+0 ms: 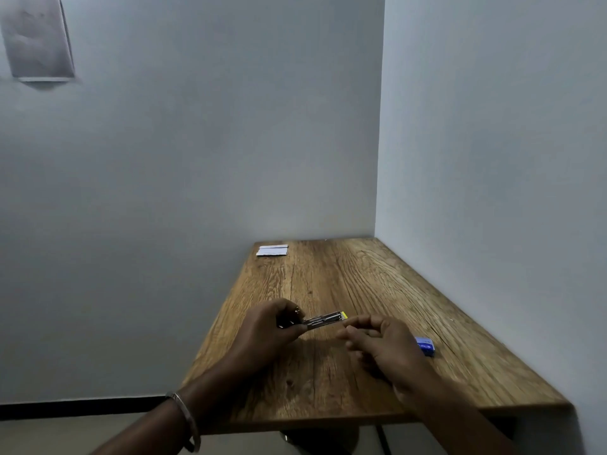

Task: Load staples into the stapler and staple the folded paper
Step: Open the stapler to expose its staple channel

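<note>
Two hands work on loading the small silver metal stapler.

Left hand grips it above the brown wooden table; right hand pinches at its yellow tip, staples unseen. Next, close it, then fetch the folded white paper at eleven o'clock.

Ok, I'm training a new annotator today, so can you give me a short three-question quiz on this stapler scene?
1. True or false: the stapler lies flat on the table.
2. Which hand holds the stapler? A) left hand B) right hand C) both
3. Fill in: the small blue box lies on the table beside the ____ hand.

Key:
1. False; it is held above the tabletop.
2. A; the left hand's grip is closed on one end, while the right hand's fingertips are at the yellow-tipped end, contact unclear.
3. Right. The folded paper lies at the far left corner.
</note>
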A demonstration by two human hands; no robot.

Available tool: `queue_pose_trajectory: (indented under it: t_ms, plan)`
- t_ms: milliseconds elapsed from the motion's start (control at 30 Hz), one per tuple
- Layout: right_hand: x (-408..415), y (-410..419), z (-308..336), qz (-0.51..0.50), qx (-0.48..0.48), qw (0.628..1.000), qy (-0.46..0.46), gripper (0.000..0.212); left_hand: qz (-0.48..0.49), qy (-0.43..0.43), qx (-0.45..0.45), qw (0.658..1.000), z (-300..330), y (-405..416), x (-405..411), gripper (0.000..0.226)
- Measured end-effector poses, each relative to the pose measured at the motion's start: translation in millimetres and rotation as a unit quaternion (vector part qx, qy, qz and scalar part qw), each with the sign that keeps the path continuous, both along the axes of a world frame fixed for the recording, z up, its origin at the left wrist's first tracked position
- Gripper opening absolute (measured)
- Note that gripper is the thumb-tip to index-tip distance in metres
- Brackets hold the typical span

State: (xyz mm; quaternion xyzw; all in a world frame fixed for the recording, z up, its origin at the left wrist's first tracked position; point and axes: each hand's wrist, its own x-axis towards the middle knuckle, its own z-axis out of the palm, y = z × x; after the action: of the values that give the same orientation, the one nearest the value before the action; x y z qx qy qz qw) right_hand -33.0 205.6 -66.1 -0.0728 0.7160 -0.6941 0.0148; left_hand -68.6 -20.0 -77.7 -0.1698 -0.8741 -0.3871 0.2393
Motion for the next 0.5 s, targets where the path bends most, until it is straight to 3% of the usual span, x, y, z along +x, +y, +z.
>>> queue_pose_trajectory:
  t_ms: [133, 233, 400, 500]
  plan:
    - [-13, 18, 12, -0.030, 0.198, 0.971, 0.133, 0.012, 0.008, -0.023, 0.001, 1.000, -1, -4, -4, 0.019]
    - [-35, 35, 25, -0.054, 0.318, 0.926, 0.194, 0.012, 0.002, -0.031, -0.008, 0.999, -1, -5, -5, 0.019]
    - [-74, 62, 21, -0.093, 0.436, 0.873, 0.198, 0.017, -0.015, -0.030, -0.045, 0.998, -5, -4, -6, 0.019]
    - [-89, 73, 9, -0.082, 0.470, 0.862, 0.168, 0.015, -0.019, -0.032, -0.053, 0.998, -7, -3, -9, 0.019]
